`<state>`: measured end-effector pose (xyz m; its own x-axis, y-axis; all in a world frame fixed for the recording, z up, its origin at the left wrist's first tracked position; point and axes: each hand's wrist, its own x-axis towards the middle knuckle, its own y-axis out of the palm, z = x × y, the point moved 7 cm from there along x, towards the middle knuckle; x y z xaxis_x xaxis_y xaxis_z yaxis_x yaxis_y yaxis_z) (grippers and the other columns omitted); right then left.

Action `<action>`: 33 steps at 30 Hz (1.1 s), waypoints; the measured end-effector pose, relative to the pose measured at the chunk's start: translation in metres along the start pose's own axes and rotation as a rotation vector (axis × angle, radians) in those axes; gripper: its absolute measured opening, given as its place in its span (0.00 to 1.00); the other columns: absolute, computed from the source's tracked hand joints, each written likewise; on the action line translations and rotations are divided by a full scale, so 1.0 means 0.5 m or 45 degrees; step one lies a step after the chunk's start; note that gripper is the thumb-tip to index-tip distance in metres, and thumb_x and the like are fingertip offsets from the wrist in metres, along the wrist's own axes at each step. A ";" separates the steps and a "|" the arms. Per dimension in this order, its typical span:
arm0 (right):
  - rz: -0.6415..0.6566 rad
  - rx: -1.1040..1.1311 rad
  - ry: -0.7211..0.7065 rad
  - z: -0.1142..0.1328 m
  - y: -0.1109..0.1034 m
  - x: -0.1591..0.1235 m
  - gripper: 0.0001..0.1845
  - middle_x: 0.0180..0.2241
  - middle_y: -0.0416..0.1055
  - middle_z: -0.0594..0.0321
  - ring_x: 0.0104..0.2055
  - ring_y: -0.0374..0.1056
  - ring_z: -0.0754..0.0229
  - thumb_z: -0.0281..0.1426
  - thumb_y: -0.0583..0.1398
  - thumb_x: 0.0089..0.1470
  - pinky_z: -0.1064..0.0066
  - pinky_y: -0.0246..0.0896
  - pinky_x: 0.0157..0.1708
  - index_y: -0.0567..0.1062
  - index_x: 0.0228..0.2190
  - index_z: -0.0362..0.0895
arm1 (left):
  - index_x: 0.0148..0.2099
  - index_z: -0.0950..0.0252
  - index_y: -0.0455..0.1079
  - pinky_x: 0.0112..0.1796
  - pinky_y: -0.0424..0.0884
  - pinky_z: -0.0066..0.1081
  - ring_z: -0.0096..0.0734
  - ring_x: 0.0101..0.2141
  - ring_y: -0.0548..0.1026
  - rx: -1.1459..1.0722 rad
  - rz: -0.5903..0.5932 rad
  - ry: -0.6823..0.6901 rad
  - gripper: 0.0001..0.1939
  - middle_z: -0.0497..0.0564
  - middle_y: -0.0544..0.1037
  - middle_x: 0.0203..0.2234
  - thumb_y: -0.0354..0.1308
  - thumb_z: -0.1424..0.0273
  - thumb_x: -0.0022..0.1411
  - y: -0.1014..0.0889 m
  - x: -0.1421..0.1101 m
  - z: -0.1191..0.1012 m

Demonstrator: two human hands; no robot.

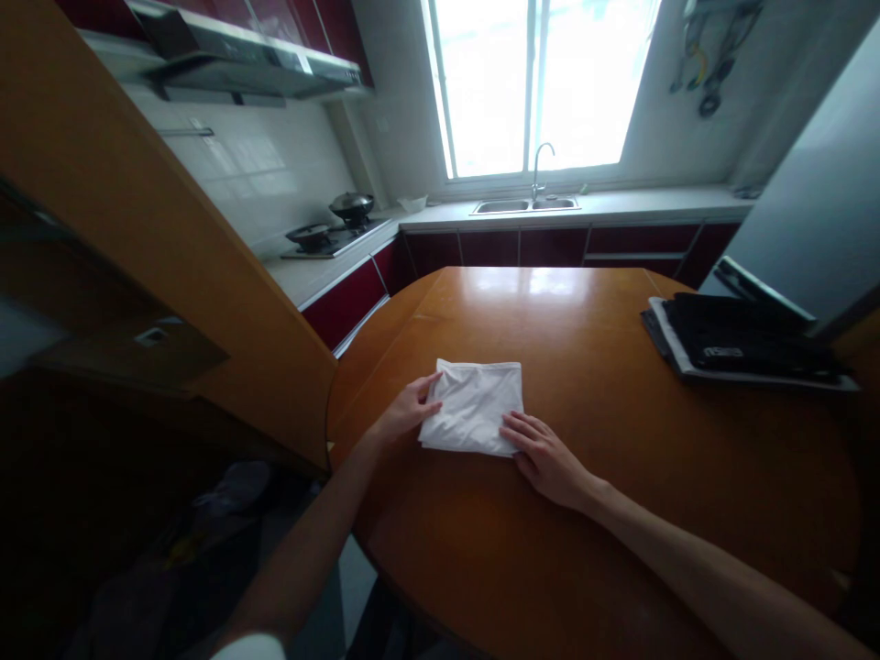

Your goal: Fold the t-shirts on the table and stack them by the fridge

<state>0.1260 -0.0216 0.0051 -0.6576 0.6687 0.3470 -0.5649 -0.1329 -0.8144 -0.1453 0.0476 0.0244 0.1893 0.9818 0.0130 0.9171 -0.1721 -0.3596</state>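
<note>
Diagonally, a wooden panel (pixel 165 229) crosses the left side of a kitchen, with a range hood (pixel 254 69) above and beyond it. Below the hood, two dark pans (pixel 309 236) sit on a black stove (pixel 344 240). From the bottom left, the person's left forearm (pixel 302 550), bare above a white cuff (pixel 251 647), slants up and inward over the edge of an orange-brown wooden table (pixel 584 367). The left hand (pixel 405 410) ends it, wrist nearly straight, thumb and fingers parted, their tips touching the left edge of a white cloth (pixel 474 403). This cloth lies flat on the table in a neat, roughly square fold, lightly wrinkled, between the two hands. The right hand (pixel 546 458) lies palm down at its lower right corner, fingers lightly bent and pointing left across the edge, thumb tucked lower. Both hands are relaxed, not clenched, and apart from each other. The right forearm (pixel 715 568) runs down to the lower right corner. Behind, a sink (pixel 501 207) sits under a bright window (pixel 481 82). Farthest right, a stack of dark fabric (pixel 742 330) rests on the table.
</note>
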 end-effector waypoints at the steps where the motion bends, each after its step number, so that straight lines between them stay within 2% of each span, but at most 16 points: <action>1: -0.007 0.007 0.000 0.001 -0.001 0.001 0.30 0.66 0.62 0.55 0.70 0.52 0.50 0.23 0.54 0.58 0.48 0.50 0.68 0.70 0.61 0.45 | 0.69 0.67 0.62 0.57 0.70 0.45 0.49 0.55 0.74 0.029 -0.004 0.023 0.43 0.61 0.72 0.61 0.70 0.64 0.54 -0.001 0.003 -0.002; 6: 0.048 -0.032 -0.033 0.010 -0.003 0.003 0.37 0.68 0.59 0.55 0.72 0.48 0.51 0.18 0.54 0.50 0.49 0.45 0.70 0.67 0.63 0.43 | 0.70 0.64 0.60 0.54 0.72 0.40 0.44 0.55 0.73 0.177 0.046 0.159 0.39 0.60 0.68 0.62 0.64 0.64 0.59 0.005 0.008 -0.011; 9: 0.094 -0.074 -0.041 0.012 0.002 0.002 0.38 0.68 0.58 0.55 0.73 0.46 0.51 0.18 0.53 0.49 0.49 0.44 0.70 0.67 0.63 0.43 | 0.70 0.62 0.60 0.54 0.71 0.41 0.45 0.56 0.71 0.429 0.054 0.243 0.37 0.59 0.67 0.61 0.62 0.65 0.61 0.002 0.002 -0.007; 12: 0.134 -0.109 -0.035 0.012 0.007 0.001 0.37 0.69 0.57 0.55 0.73 0.45 0.51 0.19 0.53 0.50 0.49 0.43 0.70 0.67 0.63 0.43 | 0.67 0.59 0.66 0.58 0.65 0.47 0.49 0.56 0.69 0.794 -0.030 0.214 0.34 0.58 0.69 0.57 0.64 0.64 0.59 -0.014 -0.004 0.006; 15: 0.173 -0.141 -0.031 0.016 0.007 0.002 0.38 0.70 0.54 0.54 0.74 0.42 0.52 0.19 0.53 0.50 0.50 0.40 0.71 0.66 0.64 0.42 | 0.66 0.61 0.68 0.59 0.64 0.49 0.50 0.55 0.69 0.989 -0.254 0.142 0.30 0.59 0.70 0.53 0.61 0.61 0.63 -0.032 -0.006 -0.008; 17: 0.183 -0.179 -0.024 0.021 0.003 0.005 0.42 0.72 0.49 0.54 0.74 0.39 0.52 0.19 0.53 0.49 0.49 0.35 0.71 0.61 0.67 0.43 | 0.66 0.62 0.67 0.61 0.62 0.46 0.47 0.58 0.67 1.024 -0.370 0.221 0.26 0.59 0.69 0.56 0.55 0.62 0.69 -0.019 -0.002 -0.040; 18: 0.191 -0.199 -0.025 0.024 0.002 0.007 0.44 0.72 0.46 0.55 0.75 0.37 0.52 0.19 0.53 0.49 0.48 0.33 0.72 0.59 0.68 0.43 | 0.67 0.62 0.66 0.62 0.61 0.44 0.45 0.60 0.66 1.028 -0.366 0.290 0.25 0.58 0.69 0.58 0.51 0.63 0.71 -0.001 0.003 -0.056; 20: 0.222 -0.217 -0.044 0.030 0.001 0.009 0.46 0.73 0.43 0.55 0.75 0.33 0.52 0.18 0.52 0.50 0.46 0.29 0.71 0.55 0.70 0.45 | 0.68 0.61 0.63 0.65 0.56 0.43 0.42 0.65 0.61 1.045 -0.257 0.394 0.24 0.56 0.66 0.64 0.47 0.64 0.73 0.043 0.020 -0.071; 23: 0.283 -0.173 -0.077 0.034 0.005 0.005 0.42 0.73 0.44 0.55 0.75 0.34 0.53 0.18 0.50 0.53 0.48 0.31 0.71 0.57 0.69 0.44 | 0.70 0.61 0.60 0.67 0.46 0.51 0.47 0.70 0.52 1.118 -0.138 0.313 0.26 0.58 0.60 0.69 0.46 0.60 0.74 0.078 0.051 -0.041; 26: 0.295 -0.114 -0.075 0.031 0.004 -0.006 0.37 0.71 0.49 0.55 0.74 0.39 0.53 0.21 0.50 0.58 0.48 0.34 0.71 0.60 0.68 0.45 | 0.72 0.62 0.55 0.66 0.41 0.58 0.53 0.71 0.45 1.118 -0.089 0.124 0.30 0.60 0.51 0.72 0.44 0.56 0.74 0.071 0.073 0.018; 28: 0.263 -0.075 -0.054 0.029 -0.003 -0.007 0.32 0.71 0.51 0.54 0.74 0.42 0.52 0.28 0.52 0.63 0.47 0.36 0.71 0.61 0.67 0.46 | 0.74 0.62 0.52 0.65 0.41 0.60 0.55 0.71 0.42 1.091 -0.062 0.085 0.32 0.59 0.47 0.73 0.42 0.54 0.74 0.065 0.079 0.043; 30: 0.176 -0.045 0.004 0.025 -0.016 0.011 0.29 0.70 0.53 0.53 0.73 0.44 0.52 0.35 0.52 0.67 0.47 0.38 0.70 0.61 0.67 0.46 | 0.74 0.63 0.51 0.65 0.42 0.59 0.56 0.71 0.41 1.075 -0.057 0.094 0.33 0.60 0.46 0.73 0.41 0.52 0.74 0.063 0.081 0.051; 33: 0.007 -0.072 0.161 0.009 -0.033 0.084 0.29 0.70 0.51 0.51 0.73 0.43 0.52 0.39 0.49 0.69 0.50 0.41 0.70 0.61 0.67 0.43 | 0.74 0.63 0.50 0.65 0.42 0.59 0.56 0.71 0.41 1.065 -0.065 0.093 0.34 0.61 0.46 0.73 0.42 0.52 0.74 0.065 0.081 0.051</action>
<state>0.1054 0.0052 0.0353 -0.5906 0.7553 0.2840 -0.5299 -0.0975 -0.8425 -0.1169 0.0836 -0.0102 0.2034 0.9742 0.0979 0.3683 0.0165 -0.9296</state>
